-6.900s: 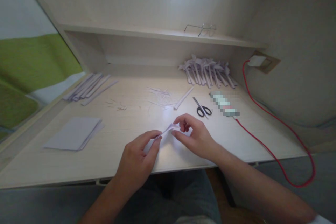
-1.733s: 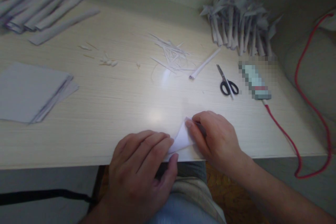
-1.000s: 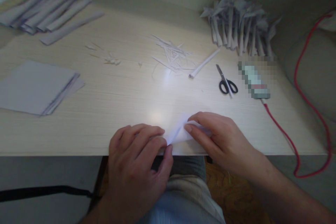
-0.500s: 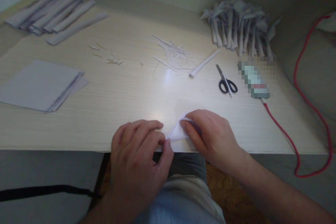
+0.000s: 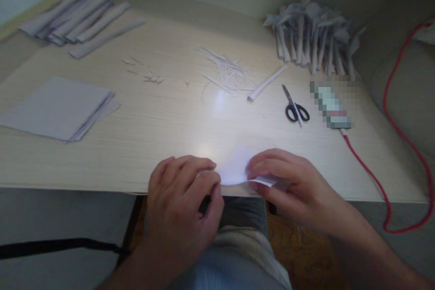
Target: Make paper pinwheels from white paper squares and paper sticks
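Note:
A folded sheet of white paper lies at the table's front edge, between my two hands. My left hand has its fingers curled, with thumb and forefinger pinched at the paper's left end. On the other side, my right hand grips the paper's right part between thumb and fingers, and a folded edge shows there. Much of the sheet is hidden by the fingers.
Square paper sheets are stacked at left, with paper rolls behind. Paper strips and one thin roll lie mid-table. Scissors, a phone on a red cable and paper flowers are at right.
My right hand has moved a little right and down, its thumb now beneath the paper's front edge. More of the sheet shows between the hands. My left hand has barely moved.

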{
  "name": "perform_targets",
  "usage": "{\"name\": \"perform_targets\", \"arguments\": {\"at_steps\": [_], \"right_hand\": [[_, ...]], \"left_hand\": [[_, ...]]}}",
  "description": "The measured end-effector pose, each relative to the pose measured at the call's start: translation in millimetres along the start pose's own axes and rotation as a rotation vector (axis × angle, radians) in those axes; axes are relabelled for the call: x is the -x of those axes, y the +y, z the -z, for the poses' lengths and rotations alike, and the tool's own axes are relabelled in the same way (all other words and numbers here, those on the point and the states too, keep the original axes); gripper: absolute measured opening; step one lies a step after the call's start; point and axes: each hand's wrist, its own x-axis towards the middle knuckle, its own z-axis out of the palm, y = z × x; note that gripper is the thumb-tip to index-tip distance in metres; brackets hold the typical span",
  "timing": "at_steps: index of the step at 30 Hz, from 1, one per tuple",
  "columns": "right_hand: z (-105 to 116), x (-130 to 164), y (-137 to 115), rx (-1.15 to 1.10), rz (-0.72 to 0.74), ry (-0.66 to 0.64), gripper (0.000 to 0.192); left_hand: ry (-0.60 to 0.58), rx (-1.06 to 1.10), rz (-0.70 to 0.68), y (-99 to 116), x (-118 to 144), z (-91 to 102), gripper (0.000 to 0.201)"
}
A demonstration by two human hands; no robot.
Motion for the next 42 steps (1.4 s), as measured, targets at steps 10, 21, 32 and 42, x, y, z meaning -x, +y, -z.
{"name": "perform_targets", "arguments": {"at_steps": [10,21,32,42], "right_hand": [[9,1,3,-0.053,-0.051,-0.079,0.014],[-14,-21,-12,0.198,-0.171,0.131,0.016],[-36,-26,-1,0.471,-0.069,0.240,0.020],[-37,-27,2,0.486,-0.047,0.240,0.017]], "left_hand": [[-0.009,0.049,-0.061,-5,4,4.9,0.016],[0.022,0.030,0.020,0,1,2.8,0.012],[0.022,0.029,0.084,1,-2,0.0,0.010],[0.032,-0.007,0.119,4,-4,-2.0,0.009]]}}
